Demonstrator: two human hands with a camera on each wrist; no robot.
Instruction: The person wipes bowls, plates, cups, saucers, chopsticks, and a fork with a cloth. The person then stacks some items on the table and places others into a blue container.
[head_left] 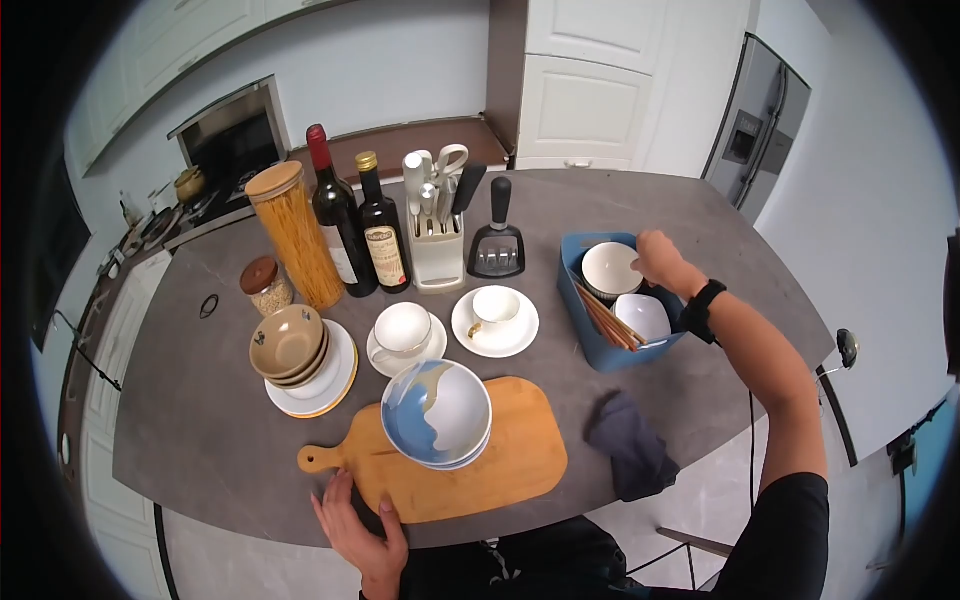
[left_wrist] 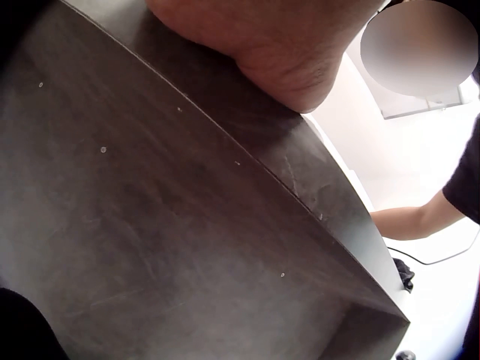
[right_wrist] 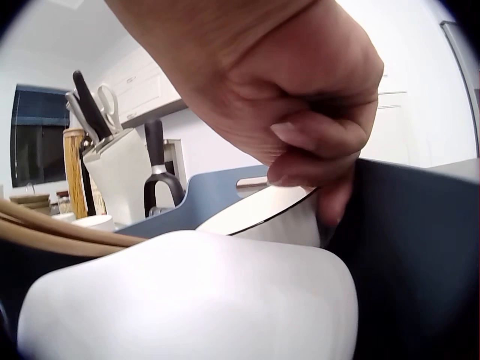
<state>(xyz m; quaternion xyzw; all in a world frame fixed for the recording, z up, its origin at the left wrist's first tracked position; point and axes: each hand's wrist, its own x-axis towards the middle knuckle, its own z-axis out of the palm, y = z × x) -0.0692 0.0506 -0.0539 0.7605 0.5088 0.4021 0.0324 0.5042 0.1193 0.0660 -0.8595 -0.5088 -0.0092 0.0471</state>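
Bowl (head_left: 610, 268), white and round with a dark rim, sits in the far part of a basket at the right of the table. Its mouth faces upward, tilted, with the rim higher beside the right hand.

The grey table (head_left: 200, 400) is the largest thing. On it, the blue basket (head_left: 592, 348) has its long axis running near to far; besides the bowl, it holds a squarish white bowl (head_left: 642, 316) at the near right and slanting wooden sticks (head_left: 607, 322) at the left.

A cutting board (head_left: 525, 445) lies left to right at the near edge, handle to the left, carrying stacked blue-and-white bowls (head_left: 438, 412). At the far left, a tall jar (head_left: 302, 245) contains pasta; a knife block (head_left: 438, 262) contains knives and scissors. Stacked brown bowls (head_left: 287, 345) rest on plates (head_left: 342, 372) at the left, two white cups sit on saucers, and a small jar (head_left: 268, 288) contains grain.

The right hand (head_left: 668, 264) has its fingers curled, gripping the bowl's rim. The left hand (head_left: 362, 530) rests beside the board's handle, fingers loose and spread.
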